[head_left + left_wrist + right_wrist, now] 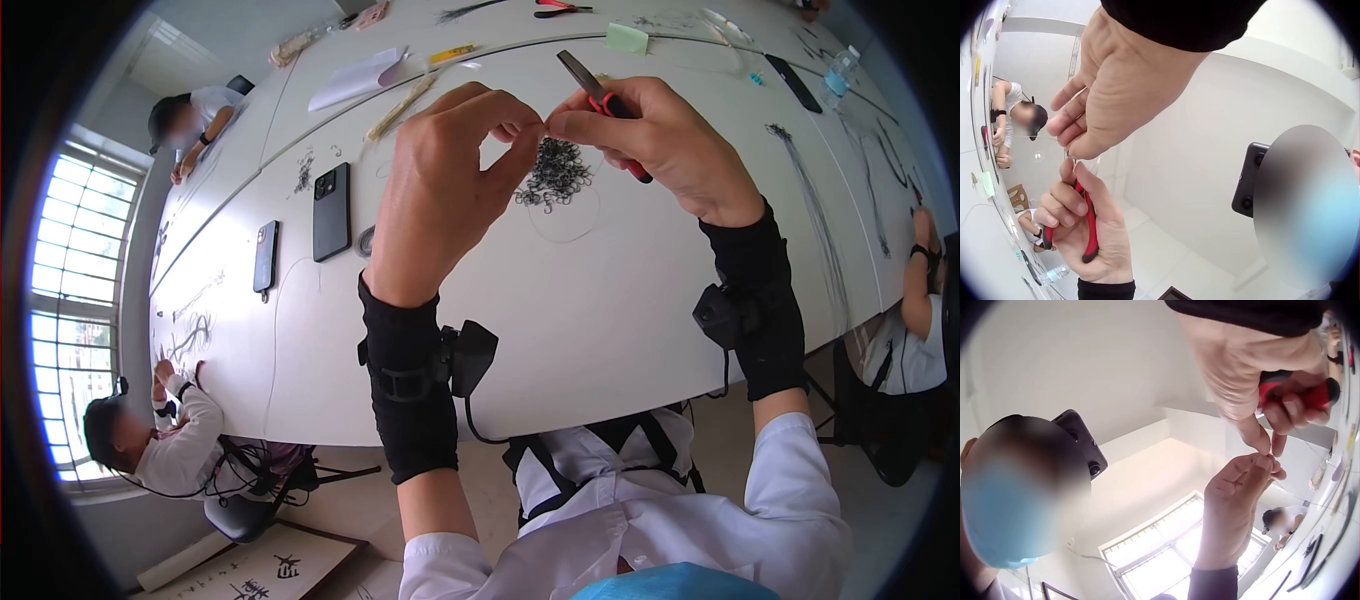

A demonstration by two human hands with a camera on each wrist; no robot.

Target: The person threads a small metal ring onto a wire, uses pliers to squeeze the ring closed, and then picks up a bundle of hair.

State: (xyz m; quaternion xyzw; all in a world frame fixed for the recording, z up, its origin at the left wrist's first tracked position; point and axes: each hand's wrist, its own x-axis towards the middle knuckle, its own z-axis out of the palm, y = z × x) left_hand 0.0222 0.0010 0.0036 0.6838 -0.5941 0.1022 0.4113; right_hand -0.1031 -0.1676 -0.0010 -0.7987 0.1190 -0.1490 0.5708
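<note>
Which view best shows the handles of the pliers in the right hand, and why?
Left wrist: it faces the palm of the right hand, so both handles show plainly. In the head view, the hand covers much of them; in the right wrist view, it hides parts.

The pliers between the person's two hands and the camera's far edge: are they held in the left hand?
No, the head view shows the pliers gripped in the right hand.

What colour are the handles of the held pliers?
The pliers' handles are red and black, clearest in the left wrist view.
</note>
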